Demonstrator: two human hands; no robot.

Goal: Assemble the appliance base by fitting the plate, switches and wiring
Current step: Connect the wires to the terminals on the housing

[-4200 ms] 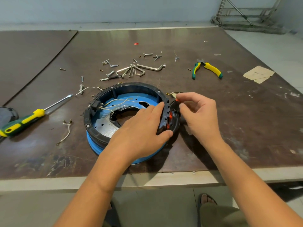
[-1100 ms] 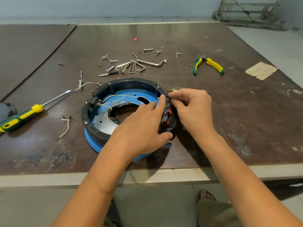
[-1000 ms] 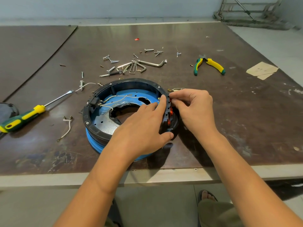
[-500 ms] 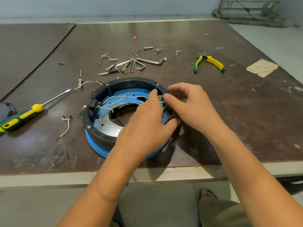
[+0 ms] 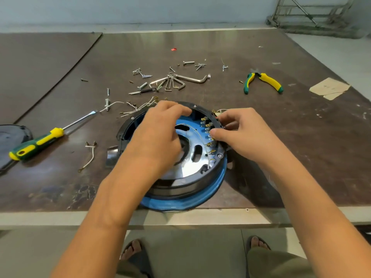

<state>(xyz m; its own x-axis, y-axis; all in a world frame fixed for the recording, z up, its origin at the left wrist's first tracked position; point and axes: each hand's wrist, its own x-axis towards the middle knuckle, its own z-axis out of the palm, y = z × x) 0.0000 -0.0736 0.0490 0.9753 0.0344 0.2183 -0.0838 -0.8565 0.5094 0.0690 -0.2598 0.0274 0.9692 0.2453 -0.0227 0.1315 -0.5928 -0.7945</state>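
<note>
— Turning since before, the base (image 5: 180, 185) is now sitting at the table's (image 5: 305, 153) near edge, terminals (image 5: 207, 129) showing right.
— And the left hand (image 5: 158, 137) is gripping its far rim, the right hand (image 5: 243, 135) pinching the right rim. It's risking sliding off, or fingers bending terminals.

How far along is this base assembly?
Looks done: the metal plate sits inside the base, switch terminals lining its right wall. In hand: the left hand holds the far rim while the right hand pinches the rim at the terminals. Left: loose wires and screws lie outside, unfitted.
</note>
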